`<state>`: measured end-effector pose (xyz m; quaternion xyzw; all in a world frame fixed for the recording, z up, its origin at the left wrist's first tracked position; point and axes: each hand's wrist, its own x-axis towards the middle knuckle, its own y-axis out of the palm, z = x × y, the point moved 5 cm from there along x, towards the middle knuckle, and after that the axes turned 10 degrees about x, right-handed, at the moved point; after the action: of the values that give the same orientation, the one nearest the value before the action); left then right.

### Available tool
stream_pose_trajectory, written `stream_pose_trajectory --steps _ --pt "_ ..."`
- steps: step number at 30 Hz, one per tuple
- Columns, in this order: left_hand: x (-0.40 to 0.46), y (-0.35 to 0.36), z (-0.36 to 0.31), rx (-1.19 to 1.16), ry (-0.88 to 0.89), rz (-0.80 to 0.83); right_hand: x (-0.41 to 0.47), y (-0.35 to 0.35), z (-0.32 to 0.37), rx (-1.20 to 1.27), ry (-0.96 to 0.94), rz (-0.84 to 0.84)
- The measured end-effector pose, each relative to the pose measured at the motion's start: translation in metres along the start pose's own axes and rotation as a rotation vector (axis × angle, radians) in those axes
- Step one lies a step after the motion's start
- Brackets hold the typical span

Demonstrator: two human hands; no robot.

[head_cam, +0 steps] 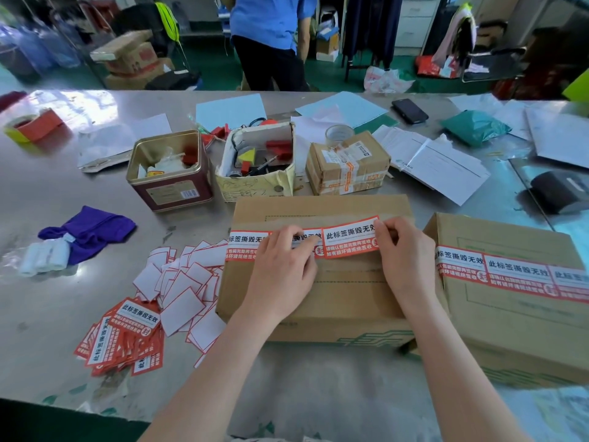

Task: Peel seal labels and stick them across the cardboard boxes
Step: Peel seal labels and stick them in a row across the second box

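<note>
A cardboard box (334, 291) lies in front of me on the steel table. One red-and-white seal label (247, 245) is stuck at the left of its top. My left hand (283, 266) presses flat on that label's right part. A second seal label (349, 239) lies beside it, and my right hand (401, 250) pinches its right end. To the right stands another cardboard box (516, 317) with several labels (497, 272) stuck across its top. A pile of unpeeled labels (124, 336) and white backing papers (188, 288) lies to the left.
Behind the box stand a metal tin (169, 170), a paper box of odds and ends (255, 164), a small taped parcel (347, 164) and a tape roll (339, 135). A purple cloth (89, 231) lies left. Papers, a phone (409, 111) and a person in blue (271, 39) are farther back.
</note>
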<state>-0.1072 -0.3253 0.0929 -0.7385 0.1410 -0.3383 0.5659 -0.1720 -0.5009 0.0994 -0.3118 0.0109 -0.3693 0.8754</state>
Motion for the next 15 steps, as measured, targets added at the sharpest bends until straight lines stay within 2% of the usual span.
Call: stream_pose_trajectory --steps 15 --pt "-0.0032 0.0012 -0.0028 -0.063 0.083 -0.008 -0.0019 0.0011 -0.0015 -0.012 -0.02 -0.009"
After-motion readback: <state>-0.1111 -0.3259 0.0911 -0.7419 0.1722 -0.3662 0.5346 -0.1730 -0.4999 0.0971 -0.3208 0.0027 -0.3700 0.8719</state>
